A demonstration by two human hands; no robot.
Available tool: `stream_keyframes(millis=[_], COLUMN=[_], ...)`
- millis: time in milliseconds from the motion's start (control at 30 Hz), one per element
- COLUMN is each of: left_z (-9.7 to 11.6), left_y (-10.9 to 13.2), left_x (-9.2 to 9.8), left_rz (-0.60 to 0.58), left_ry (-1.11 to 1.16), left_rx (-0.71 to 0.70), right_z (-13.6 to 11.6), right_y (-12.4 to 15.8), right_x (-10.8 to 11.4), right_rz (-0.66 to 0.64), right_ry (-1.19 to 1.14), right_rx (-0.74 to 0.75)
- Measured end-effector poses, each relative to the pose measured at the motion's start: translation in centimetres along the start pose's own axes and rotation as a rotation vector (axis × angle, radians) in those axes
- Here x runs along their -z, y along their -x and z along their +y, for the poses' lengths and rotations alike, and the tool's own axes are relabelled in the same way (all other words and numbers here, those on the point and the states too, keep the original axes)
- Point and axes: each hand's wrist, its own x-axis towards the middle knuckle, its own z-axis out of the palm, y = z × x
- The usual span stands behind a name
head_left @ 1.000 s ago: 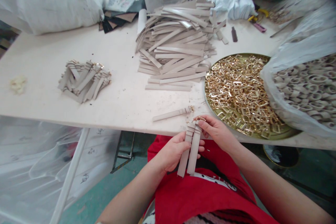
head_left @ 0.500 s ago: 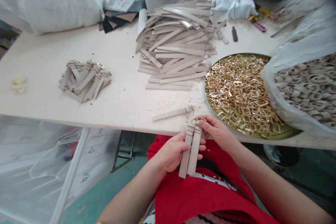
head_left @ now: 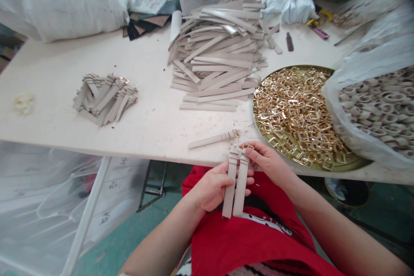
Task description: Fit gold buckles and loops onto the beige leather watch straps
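Two grey-beige buckle straps hang side by side over my lap, gold buckles at the top. My left hand [head_left: 211,187] is closed on the left buckle strap [head_left: 229,194], its thumb across the front and fingers passing behind both. At the buckle end of the right buckle strap [head_left: 239,192], my right hand [head_left: 263,159] pinches with thumb and forefinger. Just beyond, another strap with a buckle [head_left: 211,139] lies on the table near its edge. Farther left sits a small heap of buckled straps [head_left: 105,99].
A large pile of plain strips [head_left: 223,51] fills the table's middle. To the right, a round tray [head_left: 355,163] holds gold buckles, overlapped by a plastic bag [head_left: 333,95] of strap loops. Yellow-handled cutters [head_left: 313,23] lie behind. A white sack [head_left: 71,4] stands back left.
The lower ends of the two straps have shifted slightly right and spread a little apart. Both hands stay almost in place.
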Motion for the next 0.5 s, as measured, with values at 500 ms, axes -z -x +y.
stream_keyframes(millis=[500], left_z=[-0.56], left_y=[-0.35], left_x=[0.79], left_rz=[-0.084], left_ry=[0.082], left_rx=[-0.015], right_z=[0.30], right_y=[0.11], right_x=[0.16], right_rz=[-0.015], right_ry=[0.025], right_rx=[0.034])
